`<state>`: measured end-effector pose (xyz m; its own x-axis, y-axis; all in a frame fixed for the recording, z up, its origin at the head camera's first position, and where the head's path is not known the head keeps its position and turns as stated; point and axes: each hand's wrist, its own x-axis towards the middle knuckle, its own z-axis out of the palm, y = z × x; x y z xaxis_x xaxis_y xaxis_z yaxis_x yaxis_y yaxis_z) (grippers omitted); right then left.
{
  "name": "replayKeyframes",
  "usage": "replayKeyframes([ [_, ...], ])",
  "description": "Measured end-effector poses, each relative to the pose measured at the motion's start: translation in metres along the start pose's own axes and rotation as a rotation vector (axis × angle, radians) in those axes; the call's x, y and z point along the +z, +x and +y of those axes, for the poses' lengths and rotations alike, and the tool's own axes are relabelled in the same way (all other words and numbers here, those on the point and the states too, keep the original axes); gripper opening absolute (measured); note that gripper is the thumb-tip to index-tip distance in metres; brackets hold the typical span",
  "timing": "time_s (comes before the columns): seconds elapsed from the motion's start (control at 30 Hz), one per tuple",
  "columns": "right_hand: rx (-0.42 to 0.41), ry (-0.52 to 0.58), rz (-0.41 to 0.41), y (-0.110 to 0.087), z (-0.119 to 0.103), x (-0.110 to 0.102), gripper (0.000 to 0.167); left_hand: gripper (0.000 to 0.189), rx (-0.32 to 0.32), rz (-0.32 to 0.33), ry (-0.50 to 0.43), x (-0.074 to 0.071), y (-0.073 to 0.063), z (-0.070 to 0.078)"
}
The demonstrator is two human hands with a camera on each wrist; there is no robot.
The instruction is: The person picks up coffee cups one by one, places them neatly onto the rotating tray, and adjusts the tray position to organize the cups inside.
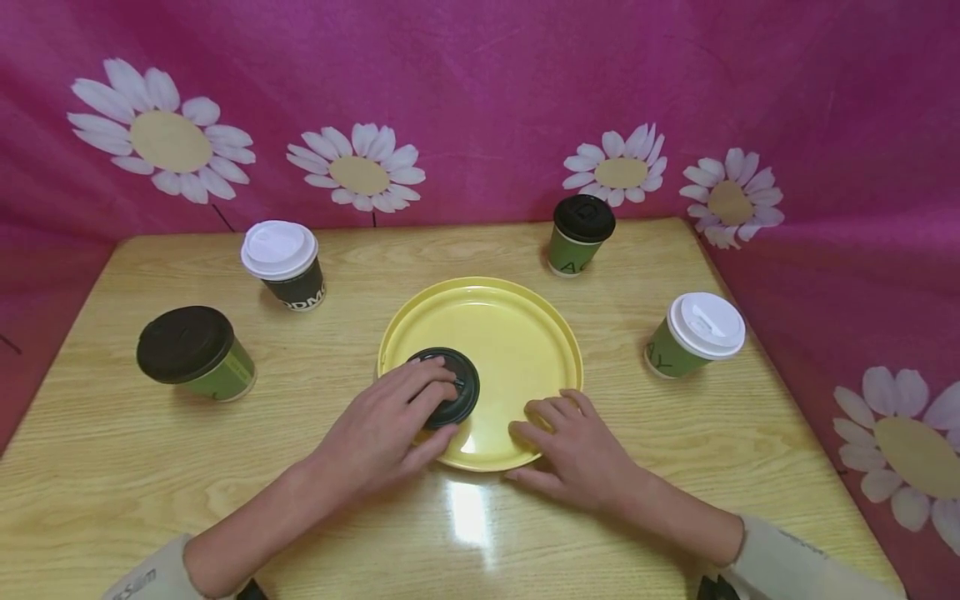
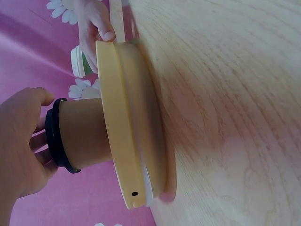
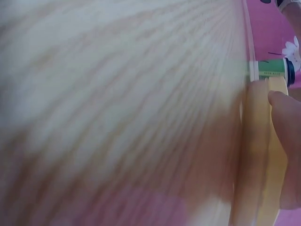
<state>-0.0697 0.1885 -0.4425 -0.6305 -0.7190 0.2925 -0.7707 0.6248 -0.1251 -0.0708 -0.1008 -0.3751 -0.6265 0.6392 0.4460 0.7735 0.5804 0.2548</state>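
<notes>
A brown paper cup (image 2: 84, 132) with a black lid (image 1: 467, 392) stands upright on the left part of a round yellow tray (image 1: 517, 333). My left hand (image 1: 386, 421) is over this cup, its loosely bent fingers lying across the lid top and the thumb just off the lid's near edge. At the tray's near right rim, my right hand (image 1: 581, 450) holds the edge. Its thumb lies against the outer wall and its fingers reach over the rim, as the left wrist view also shows. From above, the left hand hides part of the lid.
To the left stand a green cup with a black lid (image 1: 187, 346) and a black cup with a white lid (image 1: 281, 250). On the right are a green cup with a black lid (image 1: 581, 237) and another with a white lid (image 1: 701, 325). Pink flowered cloth (image 1: 487, 108) surrounds the wooden table (image 1: 300, 517).
</notes>
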Motion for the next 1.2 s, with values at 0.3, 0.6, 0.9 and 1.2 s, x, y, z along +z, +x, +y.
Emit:
replayKeyframes([
  [0.3, 0.052, -0.032, 0.034, 0.001, -0.015, 0.004, 0.051, 0.029, -0.030, 0.009, -0.019, -0.001, 0.000, -0.005],
  [0.6, 0.118, -0.057, 0.028, 0.002, -0.029, 0.005, 0.051, 0.029, -0.029, 0.028, -0.028, -0.002, 0.001, -0.008],
  [0.9, 0.130, -0.086, 0.046, 0.005, -0.036, 0.006, 0.047, 0.027, -0.037, 0.038, -0.061, -0.003, 0.003, -0.014],
  [1.2, 0.119, -0.084, 0.049, 0.007, -0.038, 0.007, 0.045, 0.023, -0.046, 0.050, -0.090, -0.003, 0.004, -0.019],
])
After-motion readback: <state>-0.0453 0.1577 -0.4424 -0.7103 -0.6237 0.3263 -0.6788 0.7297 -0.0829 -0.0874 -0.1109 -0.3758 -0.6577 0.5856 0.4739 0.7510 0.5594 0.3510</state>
